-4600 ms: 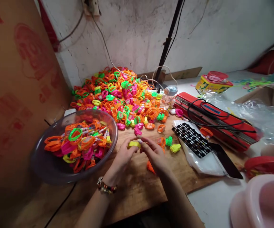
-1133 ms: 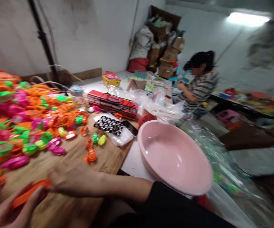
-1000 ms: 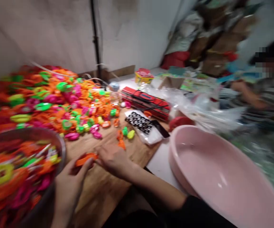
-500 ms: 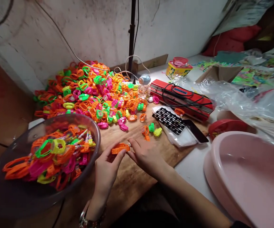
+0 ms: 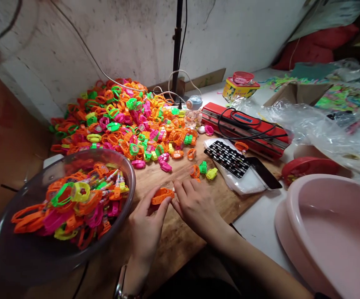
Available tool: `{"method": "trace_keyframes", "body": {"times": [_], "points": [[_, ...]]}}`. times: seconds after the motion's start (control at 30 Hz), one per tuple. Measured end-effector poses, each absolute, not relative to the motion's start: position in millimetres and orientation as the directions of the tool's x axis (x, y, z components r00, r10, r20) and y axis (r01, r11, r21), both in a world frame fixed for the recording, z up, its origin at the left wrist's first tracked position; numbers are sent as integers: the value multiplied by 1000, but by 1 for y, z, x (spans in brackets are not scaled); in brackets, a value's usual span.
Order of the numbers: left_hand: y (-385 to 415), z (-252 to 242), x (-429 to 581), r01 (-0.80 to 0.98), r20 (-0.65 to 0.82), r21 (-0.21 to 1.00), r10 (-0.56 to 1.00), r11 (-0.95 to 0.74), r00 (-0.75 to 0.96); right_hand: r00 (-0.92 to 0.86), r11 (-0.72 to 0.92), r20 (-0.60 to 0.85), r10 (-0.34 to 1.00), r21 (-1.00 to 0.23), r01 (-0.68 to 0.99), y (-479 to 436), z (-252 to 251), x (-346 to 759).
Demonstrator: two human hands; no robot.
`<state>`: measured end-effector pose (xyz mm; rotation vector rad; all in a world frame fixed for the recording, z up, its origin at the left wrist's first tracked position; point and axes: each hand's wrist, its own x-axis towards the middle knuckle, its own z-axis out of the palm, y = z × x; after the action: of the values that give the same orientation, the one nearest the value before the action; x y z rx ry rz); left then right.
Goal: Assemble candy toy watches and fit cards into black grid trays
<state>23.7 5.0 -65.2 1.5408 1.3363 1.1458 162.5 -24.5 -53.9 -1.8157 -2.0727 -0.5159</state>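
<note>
My left hand (image 5: pixel 147 222) pinches an orange plastic toy wristband (image 5: pixel 162 195) over the wooden board (image 5: pixel 180 236). Close beside it, my right hand (image 5: pixel 195 205) has its fingertips closed on the band's right end, where a small white piece shows. A dark round bowl (image 5: pixel 18 257) at the left is filled with finished orange, pink, green and yellow bands. A big heap of loose neon bands (image 5: pixel 120 120) lies behind, against the wall.
A pink basin (image 5: pixel 339 232) sits at the right. A red heat sealer (image 5: pixel 245 126) with a black cord, a black-and-white patterned pouch (image 5: pixel 230 158), a dark phone (image 5: pixel 264 172), clear plastic bags (image 5: pixel 317 128) and a black stand pole (image 5: pixel 177 45) lie beyond.
The view swung right to a person sitting across the room, then back to the board. The yellow band I held before has given way to an orange one, still between both hands.
</note>
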Motion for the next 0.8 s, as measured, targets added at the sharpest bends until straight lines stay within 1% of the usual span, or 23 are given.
{"method": "trace_keyframes", "body": {"times": [0.1, 0.23, 0.37, 0.43, 0.5, 0.63, 0.73, 0.8], "points": [[5, -63, 22, 325, 149, 933, 988, -153, 37, -161, 149, 507, 846, 65, 987, -25, -55, 162], [5, -61, 20, 388, 185, 899, 979, -203, 83, -197, 172, 515, 834, 96, 980, -26, -59, 163], [6, -59, 18, 431, 220, 867, 968, -250, 117, -186, 176, 547, 816, 70, 982, -27, -60, 161], [7, -58, 17, 454, 210, 857, 970, -242, 120, -176, 179, 548, 817, 49, 983, -26, -58, 161], [9, -57, 15, 470, 179, 856, 977, -213, 116, -200, 204, 556, 807, 56, 977, -24, -57, 163], [15, -54, 12, 495, 120, 856, 988, -151, 93, -303, 317, 594, 745, 84, 945, -21, -62, 163], [19, -54, 7, 526, 115, 840, 991, -130, 61, -306, 357, 620, 723, 44, 933, -15, -69, 156], [22, -55, -3, 583, 155, 800, 988, -140, 24, -306, 392, 599, 740, -15, 920, -4, -70, 156]]}}
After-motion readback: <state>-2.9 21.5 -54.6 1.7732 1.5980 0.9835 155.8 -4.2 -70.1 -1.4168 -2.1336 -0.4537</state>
